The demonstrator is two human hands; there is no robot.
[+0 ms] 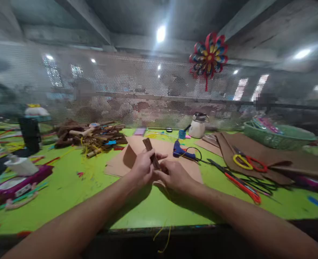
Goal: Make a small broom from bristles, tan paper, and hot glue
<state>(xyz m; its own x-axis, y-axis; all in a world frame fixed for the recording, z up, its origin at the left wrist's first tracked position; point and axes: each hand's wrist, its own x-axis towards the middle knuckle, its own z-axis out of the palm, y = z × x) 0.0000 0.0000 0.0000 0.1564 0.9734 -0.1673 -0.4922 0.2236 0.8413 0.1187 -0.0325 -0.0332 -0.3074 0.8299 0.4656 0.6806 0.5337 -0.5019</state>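
Note:
My left hand (143, 165) is closed around a small bundle of brown sticks (148, 145), whose upper end points up and away to the left. At the bundle's lower end, my right hand (173, 174) has its fingers bent in against it, thumb and fingertips pressed together. Whether the sticks are tied there is hidden by the fingers. Below the hands, thin yellow strings (164, 239) hang over the table's front edge. Under and behind the hands lie sheets of brown paper (188, 167). A blue glue gun (181, 151) rests on the paper just right of them.
On the green table (75, 201), a pile of brown sticks and yellow string (94, 135) lies back left. To the right are red-handled shears (242, 187), scissors (249, 163) and a green basket (280, 135). A white jug (197, 126) stands behind. A purple box (18, 183) sits left.

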